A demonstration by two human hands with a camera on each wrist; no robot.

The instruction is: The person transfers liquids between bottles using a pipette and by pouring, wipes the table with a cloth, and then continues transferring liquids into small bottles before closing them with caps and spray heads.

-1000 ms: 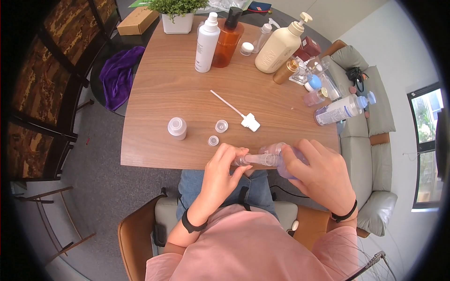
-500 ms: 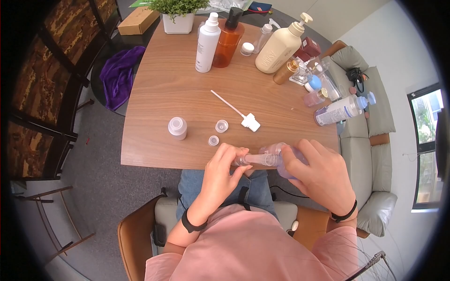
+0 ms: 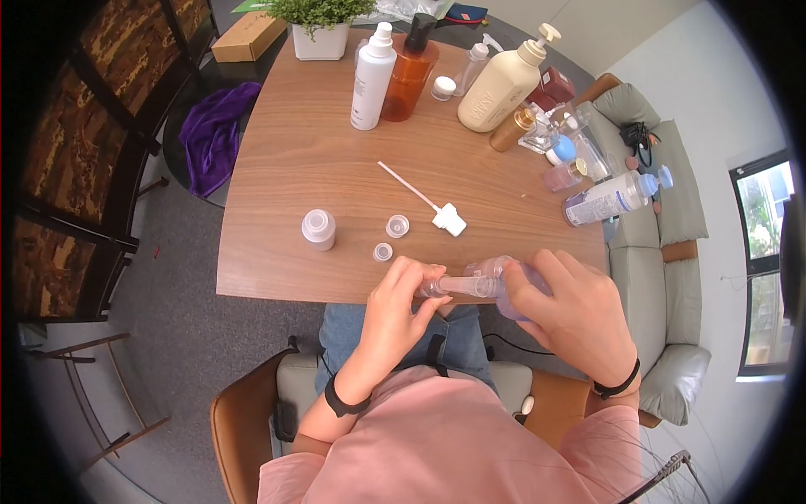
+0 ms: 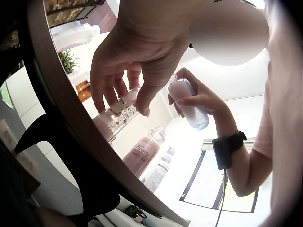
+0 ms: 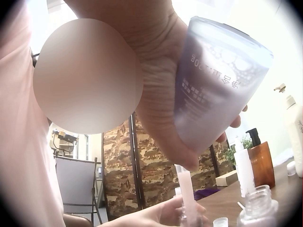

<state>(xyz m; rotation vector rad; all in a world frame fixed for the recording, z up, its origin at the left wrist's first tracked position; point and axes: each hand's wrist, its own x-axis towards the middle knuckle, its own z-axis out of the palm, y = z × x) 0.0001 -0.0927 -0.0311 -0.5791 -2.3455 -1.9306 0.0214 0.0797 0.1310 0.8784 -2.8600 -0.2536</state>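
My left hand (image 3: 393,307) grips a small clear container (image 3: 470,287) near the table's front edge; pinkish contents show in it. The right hand (image 3: 581,312) holds a translucent bluish-purple bottle (image 5: 220,87), tilted with its mouth down at the container's top in the right wrist view. Between them, an uncapped clear bottle of pink contents (image 4: 142,153) stands on the table. A white pump with a long tube (image 3: 449,219), two small clear caps (image 3: 397,226) and a small whitish bottle (image 3: 318,231) are beyond my left hand.
Along the table's (image 3: 294,168) far side are a potted plant (image 3: 320,42), a white bottle (image 3: 370,88), an amber bottle (image 3: 410,82) and a cream pump bottle (image 3: 500,88). Several smaller bottles and a blue-topped pump bottle (image 3: 600,200) stand at the right.
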